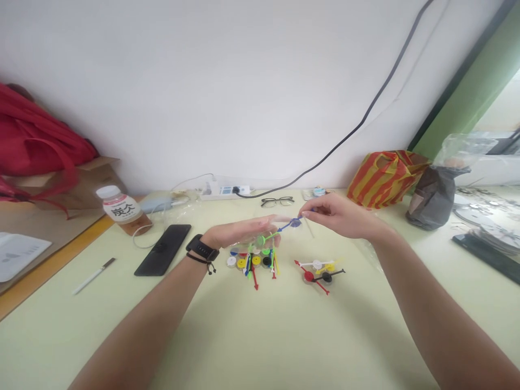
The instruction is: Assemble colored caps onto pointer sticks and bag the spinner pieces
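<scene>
My right hand (pixel 339 215) pinches the end of a blue arrow spinner (pixel 295 222) with thumb and fingertips. My left hand (pixel 244 232), with a black watch on its wrist, holds a clear plastic bag (pixel 280 219). A green arrow spinner (pixel 260 239) shows against the left palm; whether it lies inside the bag is hard to make out. The blue arrow's tip reaches the green one. Below the left hand lies a pile of colourful spinners (pixel 255 261). To the right, a smaller group includes a red spinner (pixel 309 277), a black spinner (pixel 326 277), a white one and a yellow one.
On the left are a phone (pixel 163 250), a white pen (pixel 94 276) and a drink bottle (pixel 124 208). Glasses (pixel 277 202) and a power strip (pixel 229 192) lie by the wall. A striped bag (pixel 385 176) and a grey bag (pixel 433 197) stand at right.
</scene>
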A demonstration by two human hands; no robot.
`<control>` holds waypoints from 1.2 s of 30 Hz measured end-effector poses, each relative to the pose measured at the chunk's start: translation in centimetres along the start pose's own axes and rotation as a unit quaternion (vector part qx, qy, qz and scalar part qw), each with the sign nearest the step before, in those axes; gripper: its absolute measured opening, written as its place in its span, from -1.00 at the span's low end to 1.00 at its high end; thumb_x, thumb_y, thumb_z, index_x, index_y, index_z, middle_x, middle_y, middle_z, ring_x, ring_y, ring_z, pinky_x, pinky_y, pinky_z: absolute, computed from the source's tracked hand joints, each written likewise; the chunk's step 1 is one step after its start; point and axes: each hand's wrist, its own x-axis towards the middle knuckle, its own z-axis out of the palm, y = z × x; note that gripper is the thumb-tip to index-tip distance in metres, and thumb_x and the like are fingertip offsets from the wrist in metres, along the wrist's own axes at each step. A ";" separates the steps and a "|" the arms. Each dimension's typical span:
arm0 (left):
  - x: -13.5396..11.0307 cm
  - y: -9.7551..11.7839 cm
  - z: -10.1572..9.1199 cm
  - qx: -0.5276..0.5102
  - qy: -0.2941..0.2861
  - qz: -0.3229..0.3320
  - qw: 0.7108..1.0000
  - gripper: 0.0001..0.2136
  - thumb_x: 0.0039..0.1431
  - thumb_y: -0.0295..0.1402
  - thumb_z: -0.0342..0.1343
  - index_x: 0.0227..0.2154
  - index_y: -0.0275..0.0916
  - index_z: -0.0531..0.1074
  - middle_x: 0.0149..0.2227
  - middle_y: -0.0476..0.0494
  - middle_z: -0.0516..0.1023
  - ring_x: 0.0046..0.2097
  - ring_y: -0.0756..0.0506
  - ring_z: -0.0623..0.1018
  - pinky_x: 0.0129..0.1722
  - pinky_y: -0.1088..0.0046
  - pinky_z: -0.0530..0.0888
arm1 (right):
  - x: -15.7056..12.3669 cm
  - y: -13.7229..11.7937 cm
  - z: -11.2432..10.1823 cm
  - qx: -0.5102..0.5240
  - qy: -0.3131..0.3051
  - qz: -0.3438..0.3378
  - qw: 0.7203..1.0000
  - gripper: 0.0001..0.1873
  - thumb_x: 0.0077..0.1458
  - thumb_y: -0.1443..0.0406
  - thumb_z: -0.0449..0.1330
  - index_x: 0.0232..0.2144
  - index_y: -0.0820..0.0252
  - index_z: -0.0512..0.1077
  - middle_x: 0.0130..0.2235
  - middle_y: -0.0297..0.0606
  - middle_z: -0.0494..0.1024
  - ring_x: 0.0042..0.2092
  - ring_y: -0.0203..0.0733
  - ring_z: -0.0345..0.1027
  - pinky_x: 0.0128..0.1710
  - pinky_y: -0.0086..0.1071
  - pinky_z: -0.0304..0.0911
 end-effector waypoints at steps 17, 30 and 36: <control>1.0 0.3 1.5 -0.052 0.025 -0.037 0.998 -0.38 0.43 0.20 -0.21 0.20 -0.15 0.40 -0.07 -0.23 0.48 -0.18 -0.14 0.39 -0.25 0.37 0.32 | 1.3 -0.8 3.4 0.066 0.117 -0.017 0.991 -0.82 0.14 0.19 0.26 -0.36 0.13 0.35 -0.52 -0.44 0.38 -0.49 -0.31 0.20 -0.45 -0.41 0.09; 0.9 -0.2 0.9 -0.104 0.006 -0.010 0.995 -0.30 0.44 0.19 -0.27 0.41 -0.17 0.13 -0.10 -0.24 0.43 -0.24 -0.11 0.36 -0.32 0.43 0.29 | 0.7 -1.1 2.1 0.015 0.142 -0.028 0.989 -0.64 0.23 0.01 0.24 -0.36 0.17 0.58 -0.37 -0.28 0.48 -0.45 -0.31 0.12 -0.44 -0.37 0.06; 1.1 -0.5 0.8 -0.124 0.018 -0.002 0.992 -0.31 0.44 0.19 -0.26 0.39 -0.18 0.19 -0.12 -0.22 0.43 -0.14 -0.16 0.38 -0.12 0.35 0.33 | -0.1 -1.3 0.4 0.057 0.034 -0.065 0.996 -0.51 0.37 -0.07 0.05 -0.18 0.08 0.64 -0.04 -0.15 0.52 -0.13 -0.14 0.39 -0.13 -0.30 0.29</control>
